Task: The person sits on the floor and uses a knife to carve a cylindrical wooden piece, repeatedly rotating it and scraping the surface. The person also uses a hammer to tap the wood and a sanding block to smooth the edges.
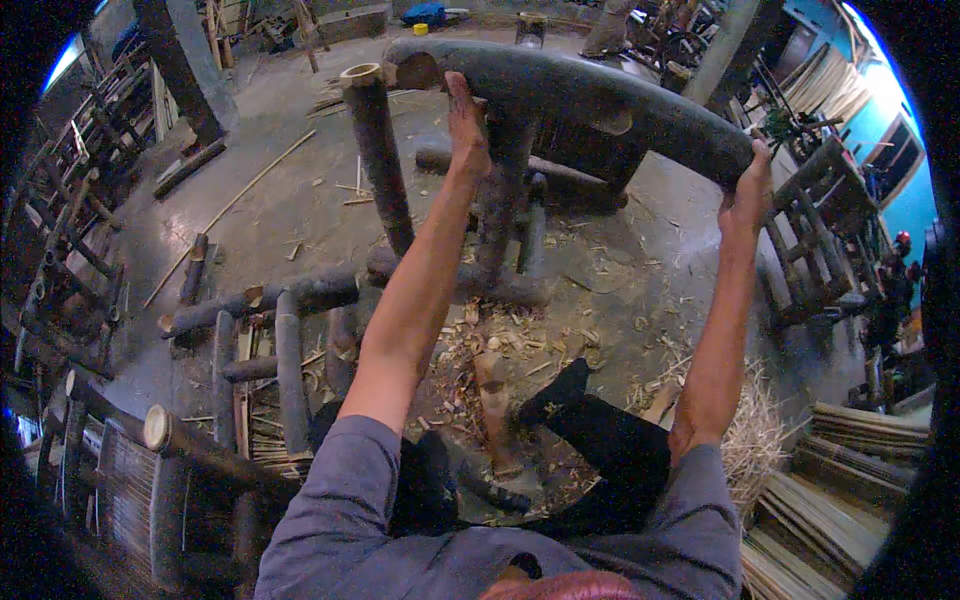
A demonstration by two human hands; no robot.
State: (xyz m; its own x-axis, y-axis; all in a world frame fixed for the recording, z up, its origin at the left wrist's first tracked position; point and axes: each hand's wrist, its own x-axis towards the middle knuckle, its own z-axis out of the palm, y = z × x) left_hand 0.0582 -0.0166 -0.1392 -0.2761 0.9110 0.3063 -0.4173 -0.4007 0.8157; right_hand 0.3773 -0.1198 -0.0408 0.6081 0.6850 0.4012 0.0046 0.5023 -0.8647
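Note:
A thick, dark bamboo pole (570,85) lies across the far middle, sloping down to the right. A rounded notch is cut near its left end, and another cut shows on its underside. My left hand (467,130) is on the pole near the notched end, thumb up along its near side, other fingers mostly hidden. At the right end, my right hand (748,190) grips the pole, its thumb on top. Beneath stands a dark bamboo frame with an upright post (505,200). Left of my left hand rises another post (378,150) with a pale, hollow top.
Wood shavings (520,340) and a pale wooden block (495,410) lie between my legs. Bamboo frames stand at left, including a low one (290,360). Split bamboo strips (830,510) are stacked at lower right. A concrete pillar (190,70) stands at the far left.

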